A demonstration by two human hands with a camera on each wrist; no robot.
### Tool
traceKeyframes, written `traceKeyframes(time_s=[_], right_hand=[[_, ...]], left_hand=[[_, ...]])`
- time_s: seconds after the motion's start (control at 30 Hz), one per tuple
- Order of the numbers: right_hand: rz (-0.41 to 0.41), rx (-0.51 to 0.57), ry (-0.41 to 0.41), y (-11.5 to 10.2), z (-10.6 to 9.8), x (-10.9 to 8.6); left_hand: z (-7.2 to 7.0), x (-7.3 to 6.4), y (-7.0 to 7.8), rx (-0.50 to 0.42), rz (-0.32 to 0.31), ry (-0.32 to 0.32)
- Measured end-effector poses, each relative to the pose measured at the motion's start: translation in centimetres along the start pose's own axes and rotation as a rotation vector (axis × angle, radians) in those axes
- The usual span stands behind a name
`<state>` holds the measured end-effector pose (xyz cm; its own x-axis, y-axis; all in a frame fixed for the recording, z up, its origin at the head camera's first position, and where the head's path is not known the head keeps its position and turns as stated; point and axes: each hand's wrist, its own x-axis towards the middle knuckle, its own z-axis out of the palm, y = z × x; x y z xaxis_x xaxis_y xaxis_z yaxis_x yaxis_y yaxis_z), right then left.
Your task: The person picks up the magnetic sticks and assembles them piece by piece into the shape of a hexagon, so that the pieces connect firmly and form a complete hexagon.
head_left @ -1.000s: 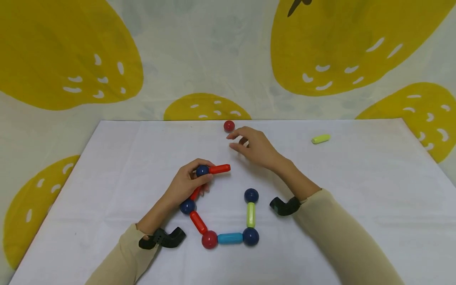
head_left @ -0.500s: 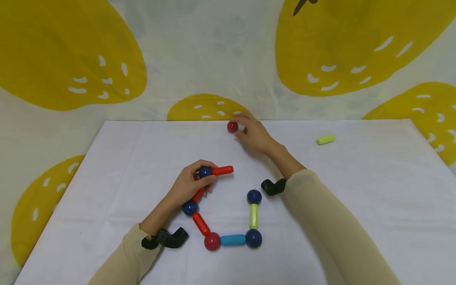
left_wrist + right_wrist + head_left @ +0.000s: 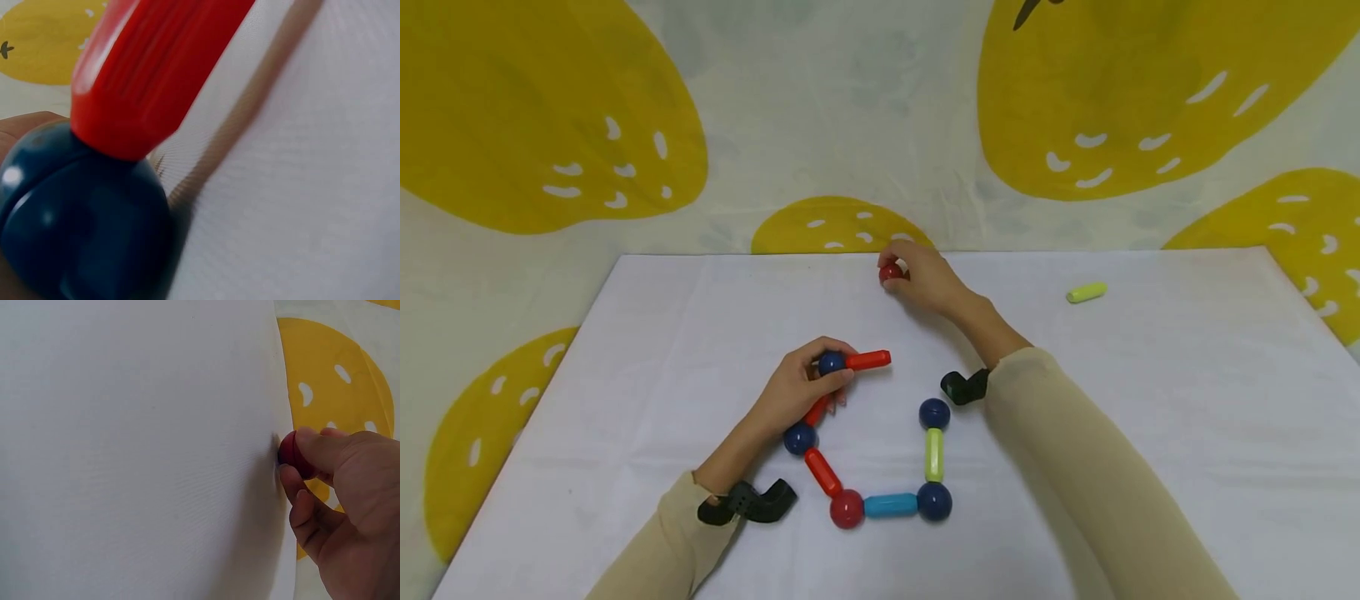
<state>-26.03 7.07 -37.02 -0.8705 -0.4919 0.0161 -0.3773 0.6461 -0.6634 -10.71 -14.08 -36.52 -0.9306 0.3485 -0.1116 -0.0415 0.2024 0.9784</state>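
My left hand holds a dark blue ball between thumb and fingers. From that ball a red rod sticks out to the right, its far end free; the left wrist view shows this rod touching the ball. A second red rod, partly hidden by the hand, leads down to another blue ball. The chain continues through a red rod, a red ball, a light blue rod and more pieces. At the far table edge, my right hand pinches a loose red ball.
A yellow-green rod lies alone at the back right of the white table. The chain's right side has a blue corner ball, an upright yellow-green rod and a blue end ball. Behind hangs a patterned cloth.
My right hand has reached to the far edge, and its fingers have closed on the loose red ball. The left hand keeps its hold on the blue ball, and the chain lies as before.
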Motion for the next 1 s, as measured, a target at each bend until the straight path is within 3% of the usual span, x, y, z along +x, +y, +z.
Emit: traceKeyframes(time_s=[0.3, 0.57, 0.7, 1.0], right_hand=[[-0.019, -0.011, -0.048, 0.5, 0.4, -1.1], [-0.071, 0.19, -0.033, -1.3, -0.6, -5.5], [-0.089, 0.242, -0.051, -1.6, -0.7, -7.7], [-0.188, 0.297, -0.127, -1.3, 0.2, -9.4]], left_hand=[[0.0, 0.1, 0.1, 0.031, -0.023, 0.004], [0.0, 0.3, 0.2, 0.044, -0.042, 0.014], [-0.1, 0.3, 0.2, 0.046, -0.038, 0.006], [-0.4, 0.4, -0.5, 0.062, 0.0, 0.012]])
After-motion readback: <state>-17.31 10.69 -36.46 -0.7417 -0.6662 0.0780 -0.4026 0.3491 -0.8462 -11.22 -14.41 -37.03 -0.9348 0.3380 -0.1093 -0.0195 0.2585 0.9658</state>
